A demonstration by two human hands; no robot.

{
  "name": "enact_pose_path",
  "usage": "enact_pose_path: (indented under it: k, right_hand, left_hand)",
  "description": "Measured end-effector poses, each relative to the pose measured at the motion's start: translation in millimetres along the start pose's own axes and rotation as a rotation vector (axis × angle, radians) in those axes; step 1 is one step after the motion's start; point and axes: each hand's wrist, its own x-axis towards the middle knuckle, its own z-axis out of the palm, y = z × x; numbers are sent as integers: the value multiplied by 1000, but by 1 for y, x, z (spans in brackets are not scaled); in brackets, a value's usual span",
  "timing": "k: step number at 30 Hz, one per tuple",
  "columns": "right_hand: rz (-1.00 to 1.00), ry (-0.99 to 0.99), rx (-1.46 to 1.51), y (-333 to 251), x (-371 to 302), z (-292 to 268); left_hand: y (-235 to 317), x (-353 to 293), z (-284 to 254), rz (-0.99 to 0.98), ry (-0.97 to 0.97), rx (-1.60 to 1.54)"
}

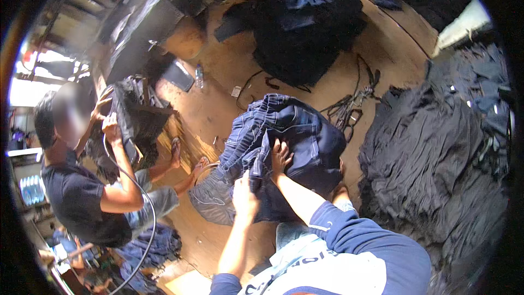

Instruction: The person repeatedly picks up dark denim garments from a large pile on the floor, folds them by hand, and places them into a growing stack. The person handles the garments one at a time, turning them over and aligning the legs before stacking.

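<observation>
A bulky stack of dark blue denim garments (314, 134) with light stitching and gathered waistbands lies in front of me. My left hand (245, 199) is closed at the near left side of the stack, gripping a folded dark edge of a denim garment (263, 155). On top of the stack, just right of that fold, my right hand (281, 157) rests with its fingers spread on the cloth. A grey garment with a pale drawstring (213, 199) hangs out at the stack's left side. The stack's underside is hidden.
To the left a co-worker (82, 196) handles a black garment (128, 123), with a grey cable (153, 216) running down nearby. A large dark cloth heap (426, 158) fills the right. Further off lie black garments (297, 43), tangled dark strips (349, 112) and a clear bottle (199, 75).
</observation>
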Motion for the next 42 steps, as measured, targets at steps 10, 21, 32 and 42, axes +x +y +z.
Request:
enact_pose_path:
  k: [10,21,32,42]
  right_hand:
    - [-378,-898,841,180,171,-209]
    - [145,-610,-172,475,363,-425]
    - [-538,-927,-26,229,584,-414]
    - [-858,-768,-253,35,856,-458]
  left_hand:
    - [15,94,-55,-236,305,405]
    - [34,85,22,-700,587,100]
    - [175,102,28,-847,1297,-138]
    - [396,322,-36,-297,1129,-475]
